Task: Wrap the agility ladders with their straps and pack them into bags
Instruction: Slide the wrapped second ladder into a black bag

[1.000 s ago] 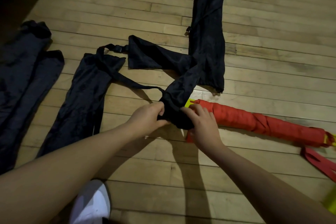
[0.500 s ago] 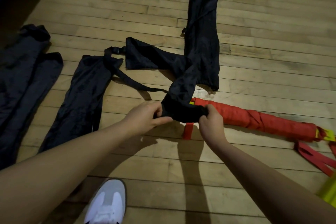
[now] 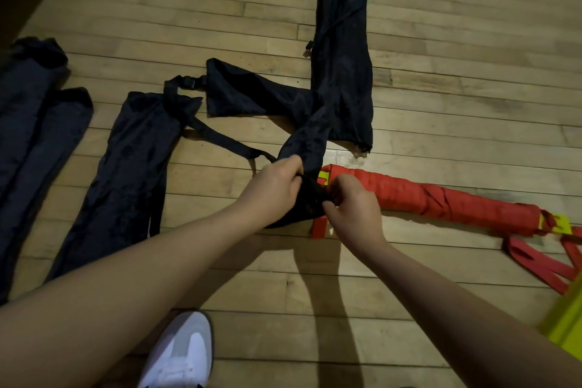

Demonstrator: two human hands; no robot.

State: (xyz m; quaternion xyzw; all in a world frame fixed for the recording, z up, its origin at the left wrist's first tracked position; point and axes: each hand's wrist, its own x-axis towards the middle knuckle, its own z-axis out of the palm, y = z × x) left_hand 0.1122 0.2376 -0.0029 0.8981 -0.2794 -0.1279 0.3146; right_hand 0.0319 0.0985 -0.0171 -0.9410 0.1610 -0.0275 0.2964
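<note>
While both hands [image 3: 277,189] [image 3: 352,211] grip the black bag's mouth [image 3: 310,198], their fingers pinch it beside the rolled red ladder [image 3: 425,201].

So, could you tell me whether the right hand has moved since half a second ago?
Yes. The right hand has shifted a little along the rolled red ladder, away from its yellow-tipped end, still gripping the black bag mouth.

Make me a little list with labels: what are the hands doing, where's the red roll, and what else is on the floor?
left hand: grips the mouth of the held black bag
right hand: pinches the same bag's mouth
red roll: wrapped ladder lying on the wooden floor, its near end at the bag's mouth
loose red straps: trailing from its far end
other black bags: flat on the floor
shoe: white, at the bottom
</note>
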